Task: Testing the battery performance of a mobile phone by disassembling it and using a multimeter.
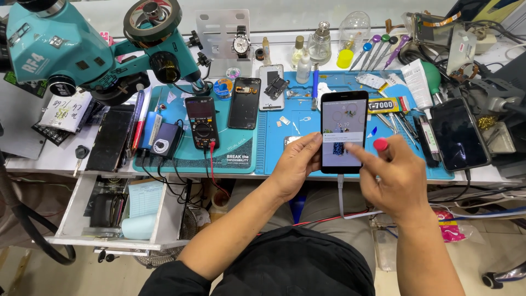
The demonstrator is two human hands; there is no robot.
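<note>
In the head view, the left hand [296, 164] gripped a lit phone [343, 131] by its left edge, fingers curled round it, holding it upright over the front of the blue mat [274, 151] on the table [44, 159], a white cable [341, 194] plugged into its bottom. The right hand [392, 178] hovered at the phone's right side, forefinger stretched onto the screen, other fingers loosely bent, a small red-capped thing [381, 144] pinched by the thumb. The step looked like testing the touchscreen; any next tap would call for a light, precise touch with the phone held steady.
</note>
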